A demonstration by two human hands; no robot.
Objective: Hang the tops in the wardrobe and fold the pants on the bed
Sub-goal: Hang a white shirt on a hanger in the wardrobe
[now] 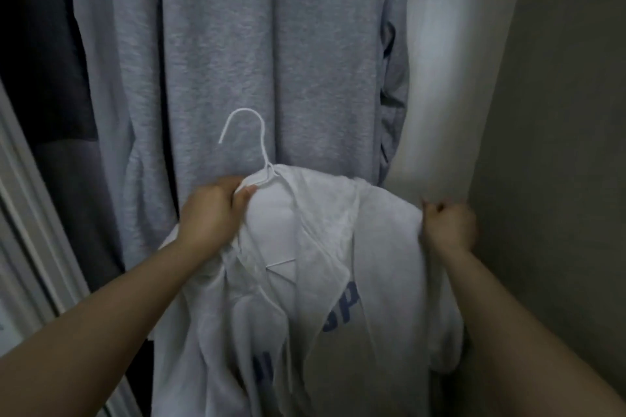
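Observation:
A white top (325, 267) with blue letters on its front hangs bunched between my hands, in front of the open wardrobe. A thin white wire hanger (261, 142) is inside its neck, and the hook sticks up free above the cloth. My left hand (213, 213) grips the top at the base of the hook, the thumb pressed on the fabric. My right hand (447, 223) is curled round the top's right shoulder edge. Most of the hanger's frame is hidden under the cloth.
A long grey garment (257, 54) hangs directly behind the white top. Darker clothes (44, 54) hang at the left, beside a white door frame (30, 206). The wardrobe's pale side wall (457, 78) rises close on the right.

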